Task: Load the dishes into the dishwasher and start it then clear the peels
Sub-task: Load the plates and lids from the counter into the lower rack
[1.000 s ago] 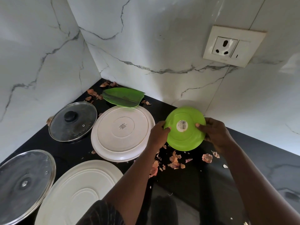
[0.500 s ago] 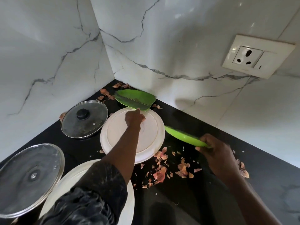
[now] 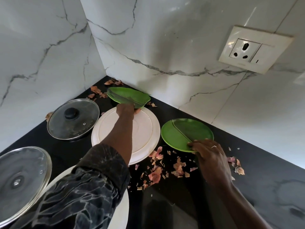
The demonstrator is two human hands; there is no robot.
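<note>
Dishes crowded the black stone surface in the head view, six in all: two green plates, two white plates and two glass lids. The leaf-shaped green plate lay in the corner at twelve o'clock, its long axis running roughly nine to three. The left hand reached across the upturned round white plate and met that leaf plate's near edge, so the plate lay dead ahead of it, touching. Its fingers were hidden behind the knuckles, so I could not tell whether they gripped the rim. It was plainly the nearer hand for that plate.

At three o'clock from the upturned plate, the right hand pinched the round green plate, its fingers curled over the rim at the plate's five o'clock. Whether that plate rested fully on the surface was unclear.

The second white plate sat at seven o'clock, mostly under the dark sleeve. The glass lid with a black knob lay at nine o'clock of the upturned plate, and the larger steel-rimmed glass lid at eight. Papery pink peels lay in three patches: corner, middle and beside the right wrist.
</note>
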